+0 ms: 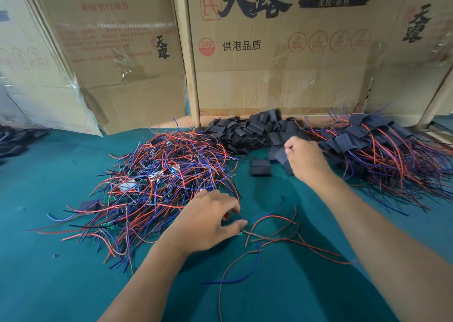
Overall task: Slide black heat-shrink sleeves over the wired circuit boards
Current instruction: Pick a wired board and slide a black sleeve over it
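Observation:
A tangled heap of bare wired circuit boards (pixel 157 174) with red, blue and black leads lies at centre left on the green table (pixel 61 272). My left hand (pixel 208 221) pinches one small green board (pixel 241 233) at its edge, its wires trailing right across the cloth. Behind it lies a pile of flat black heat-shrink sleeves (pixel 247 133). My right hand (pixel 306 160) reaches into the pile's near edge and pinches one black sleeve (pixel 282 156). At the right is a stack of boards with sleeves on them (pixel 382 150).
Large cardboard boxes (pixel 282 59) form a wall along the table's back. A wooden post (pixel 188 59) stands between them. Loose black sleeves (pixel 261 166) lie between the piles. More dark pieces (pixel 14 140) sit at the far left edge.

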### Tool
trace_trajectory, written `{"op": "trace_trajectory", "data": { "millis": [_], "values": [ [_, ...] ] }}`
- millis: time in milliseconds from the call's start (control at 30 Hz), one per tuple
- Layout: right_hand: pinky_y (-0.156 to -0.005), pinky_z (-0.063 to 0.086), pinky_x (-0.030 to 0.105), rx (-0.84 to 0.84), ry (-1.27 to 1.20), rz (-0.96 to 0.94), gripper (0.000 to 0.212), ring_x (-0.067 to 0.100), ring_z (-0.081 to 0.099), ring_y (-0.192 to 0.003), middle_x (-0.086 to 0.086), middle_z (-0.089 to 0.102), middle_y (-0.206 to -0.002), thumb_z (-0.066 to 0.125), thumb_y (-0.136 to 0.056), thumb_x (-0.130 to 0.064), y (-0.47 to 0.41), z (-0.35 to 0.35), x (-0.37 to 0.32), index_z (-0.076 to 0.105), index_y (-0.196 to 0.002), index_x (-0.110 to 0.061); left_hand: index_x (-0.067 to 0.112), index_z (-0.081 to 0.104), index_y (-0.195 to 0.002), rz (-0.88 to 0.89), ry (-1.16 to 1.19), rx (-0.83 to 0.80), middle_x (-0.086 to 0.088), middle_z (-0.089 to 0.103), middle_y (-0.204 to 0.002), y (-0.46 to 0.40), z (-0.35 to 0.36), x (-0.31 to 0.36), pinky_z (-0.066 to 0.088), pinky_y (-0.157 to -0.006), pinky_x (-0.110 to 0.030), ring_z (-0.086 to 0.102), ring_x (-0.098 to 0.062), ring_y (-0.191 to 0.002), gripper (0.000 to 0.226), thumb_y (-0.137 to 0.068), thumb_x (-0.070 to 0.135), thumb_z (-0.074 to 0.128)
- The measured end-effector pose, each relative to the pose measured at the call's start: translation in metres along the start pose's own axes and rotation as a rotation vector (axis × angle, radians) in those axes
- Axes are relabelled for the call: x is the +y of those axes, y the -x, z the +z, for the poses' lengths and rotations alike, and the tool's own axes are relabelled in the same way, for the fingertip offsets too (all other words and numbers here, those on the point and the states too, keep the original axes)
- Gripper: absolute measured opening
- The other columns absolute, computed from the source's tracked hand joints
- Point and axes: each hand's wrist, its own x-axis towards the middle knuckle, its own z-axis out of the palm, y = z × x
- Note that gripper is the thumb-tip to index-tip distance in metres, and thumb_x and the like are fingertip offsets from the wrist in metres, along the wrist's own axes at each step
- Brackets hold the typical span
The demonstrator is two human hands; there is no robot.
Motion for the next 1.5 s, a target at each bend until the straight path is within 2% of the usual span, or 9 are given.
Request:
{"op": "trace_trajectory", "data": {
  "millis": [200,467,667,800,933,1067,1233,1367,1500],
  "values": [
    [-0.087,0.045,0.041,-0.034,0.022,-0.123,0.030,0.035,0.057,-0.109,0.011,0.061,-0.122,0.043,-0.100,-0.013,0.090,-0.020,0.025,0.057,-0.126,-0.011,0.026,0.062,-0.096,0.019,0.020,0.015,0.015,0.057,-0.087,0.000,0.001,0.005,0.032,-0.082,-0.025,0.049,-0.005,-0.085,0.030,-0.090,0.056,0.060],
    [-0.073,0.047,0.036,-0.147,0.120,-0.131,0.016,0.025,0.057,-0.096,-0.002,0.057,-0.101,0.044,-0.099,-0.028,0.112,-0.018,0.048,0.059,-0.103,-0.024,0.029,0.063,-0.108,0.039,-0.018,0.017,0.017,0.058,-0.098,-0.002,-0.007,0.019,0.030,-0.086,-0.025,0.048,-0.005,-0.096,0.037,-0.083,0.056,0.068],
    [-0.074,0.044,0.032,-0.213,0.024,-0.151,0.037,0.015,0.054,-0.094,-0.008,0.053,-0.096,0.057,-0.083,-0.061,0.114,-0.015,0.047,0.057,-0.100,-0.028,0.025,0.057,-0.114,-0.047,-0.210,-0.271,0.009,0.061,-0.110,-0.038,-0.008,0.047,0.034,-0.097,-0.035,0.050,-0.015,-0.108,0.047,-0.081,0.056,0.069],
    [-0.082,0.046,0.035,-0.241,-0.035,-0.130,0.035,0.019,0.054,-0.099,-0.004,0.052,-0.100,0.063,-0.086,-0.052,0.113,-0.012,0.050,0.058,-0.104,-0.023,0.021,0.058,-0.114,-0.096,-0.034,-0.340,0.007,0.062,-0.106,-0.039,-0.002,0.044,0.037,-0.094,-0.034,0.053,-0.013,-0.098,0.048,-0.080,0.051,0.075],
    [-0.085,0.045,0.034,-0.264,-0.108,-0.110,0.033,0.018,0.054,-0.096,-0.005,0.051,-0.099,0.068,-0.085,-0.044,0.111,-0.012,0.054,0.058,-0.106,-0.021,0.021,0.060,-0.116,-0.165,0.267,-0.407,0.007,0.059,-0.100,-0.023,-0.010,0.030,0.042,-0.078,-0.019,0.052,-0.010,-0.085,0.051,-0.074,0.035,0.086],
    [-0.081,0.043,0.031,-0.267,-0.158,-0.057,0.034,0.015,0.052,-0.088,-0.007,0.050,-0.096,0.071,-0.081,-0.044,0.111,-0.011,0.055,0.055,-0.102,-0.023,0.021,0.060,-0.112,-0.265,0.300,-0.447,0.006,0.062,-0.094,-0.013,-0.021,0.017,0.046,-0.074,-0.021,0.056,-0.011,-0.081,0.045,-0.076,0.026,0.086],
    [-0.082,0.043,0.031,-0.271,-0.163,-0.069,0.032,0.014,0.051,-0.086,-0.008,0.050,-0.096,0.071,-0.082,-0.044,0.110,-0.011,0.056,0.054,-0.101,-0.025,0.016,0.063,-0.105,-0.279,0.287,-0.453,-0.001,0.067,-0.096,-0.012,-0.027,0.016,0.048,-0.075,-0.026,0.062,-0.021,-0.086,0.029,-0.082,0.017,0.080],
    [-0.082,0.044,0.033,-0.272,-0.159,-0.079,0.031,0.014,0.051,-0.087,-0.008,0.050,-0.096,0.070,-0.083,-0.045,0.109,-0.009,0.057,0.054,-0.101,-0.025,0.018,0.064,-0.107,-0.234,0.195,-0.421,0.006,0.063,-0.100,-0.012,-0.029,0.020,0.043,-0.077,-0.018,0.056,-0.014,-0.089,0.032,-0.081,0.023,0.081],
    [-0.084,0.046,0.036,-0.274,-0.152,-0.079,0.031,0.014,0.052,-0.087,-0.010,0.049,-0.095,0.069,-0.083,-0.046,0.108,-0.009,0.058,0.054,-0.101,-0.026,0.016,0.066,-0.108,-0.044,0.121,-0.142,0.005,0.061,-0.101,-0.018,-0.029,0.033,0.037,-0.084,-0.015,0.050,-0.009,-0.091,0.024,-0.086,0.020,0.074]
  ]
}}
